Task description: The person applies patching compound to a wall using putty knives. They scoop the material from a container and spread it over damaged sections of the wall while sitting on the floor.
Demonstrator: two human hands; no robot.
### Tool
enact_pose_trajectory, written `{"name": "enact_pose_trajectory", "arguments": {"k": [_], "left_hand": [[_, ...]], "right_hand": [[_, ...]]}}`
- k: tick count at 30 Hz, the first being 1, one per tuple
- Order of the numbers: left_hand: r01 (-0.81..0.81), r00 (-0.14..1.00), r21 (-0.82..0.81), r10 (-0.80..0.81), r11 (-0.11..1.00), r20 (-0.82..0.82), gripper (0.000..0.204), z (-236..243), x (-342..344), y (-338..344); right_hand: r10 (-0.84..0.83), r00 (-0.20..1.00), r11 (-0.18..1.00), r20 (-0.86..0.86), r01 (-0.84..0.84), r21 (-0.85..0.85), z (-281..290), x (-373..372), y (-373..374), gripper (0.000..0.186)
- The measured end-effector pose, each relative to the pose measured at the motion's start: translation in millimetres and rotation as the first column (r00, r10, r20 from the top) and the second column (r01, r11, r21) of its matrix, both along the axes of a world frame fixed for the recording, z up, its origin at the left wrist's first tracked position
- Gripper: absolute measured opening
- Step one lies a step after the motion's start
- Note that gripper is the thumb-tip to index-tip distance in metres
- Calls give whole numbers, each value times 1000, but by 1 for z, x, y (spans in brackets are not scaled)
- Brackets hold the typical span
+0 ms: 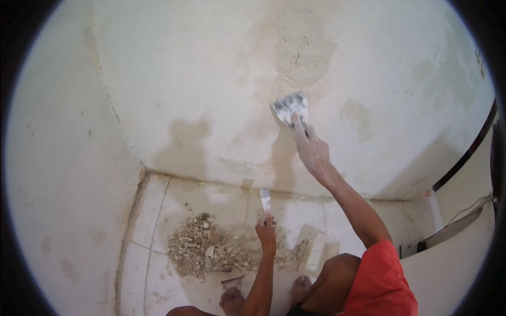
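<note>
With fingers closed, the right hand is gripping one wide scraper at the wall, its long axis slanting, blade pointing up-left. The left hand is gripping one narrow scraper, blade pointing up, near one rubble heap.

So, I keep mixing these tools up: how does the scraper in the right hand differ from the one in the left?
The wide scraper in the right hand has a broad, flared blade; the narrow scraper in the left hand has a slim one. The wide scraper's blade is mottled dark; the narrow scraper's looks mostly pale. Both have flat blades, pointing upward in the picture.
</note>
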State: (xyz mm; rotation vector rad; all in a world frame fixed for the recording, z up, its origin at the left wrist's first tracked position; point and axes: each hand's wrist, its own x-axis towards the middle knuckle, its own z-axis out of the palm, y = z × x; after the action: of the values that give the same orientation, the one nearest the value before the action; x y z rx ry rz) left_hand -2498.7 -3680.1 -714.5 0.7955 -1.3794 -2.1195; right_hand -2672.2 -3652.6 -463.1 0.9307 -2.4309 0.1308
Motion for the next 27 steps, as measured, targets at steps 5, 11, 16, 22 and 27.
{"name": "enact_pose_trajectory", "arguments": {"k": [5, 11, 16, 22, 27], "left_hand": [[-13, 1000, 5, 13, 1000, 6, 29, -10, 4, -2], [-12, 999, -7, 11, 1000, -32, 29, 0, -5, 4], [55, 996, -51, -58, 997, -60, 28, 13, -14, 19], [237, 971, -192, -230, 952, 59, 23, -15, 14, 14], [503, 862, -227, -466, 834, 199, 25, -36, 11, 62]], "right_hand": [[26, 988, 960, -151, -67, -273, 58, -8, 28, 62], [-59, 975, 942, -213, -16, -334, 111, -27, -3, 61], [-248, 944, 966, 217, 227, 121, -29, 22, 86, 60], [23, 396, 955, 918, 263, -137, -61, 116, 221, 48], [-211, 40, 941, 977, 279, 192, -51, 150, 294, 37]]}}
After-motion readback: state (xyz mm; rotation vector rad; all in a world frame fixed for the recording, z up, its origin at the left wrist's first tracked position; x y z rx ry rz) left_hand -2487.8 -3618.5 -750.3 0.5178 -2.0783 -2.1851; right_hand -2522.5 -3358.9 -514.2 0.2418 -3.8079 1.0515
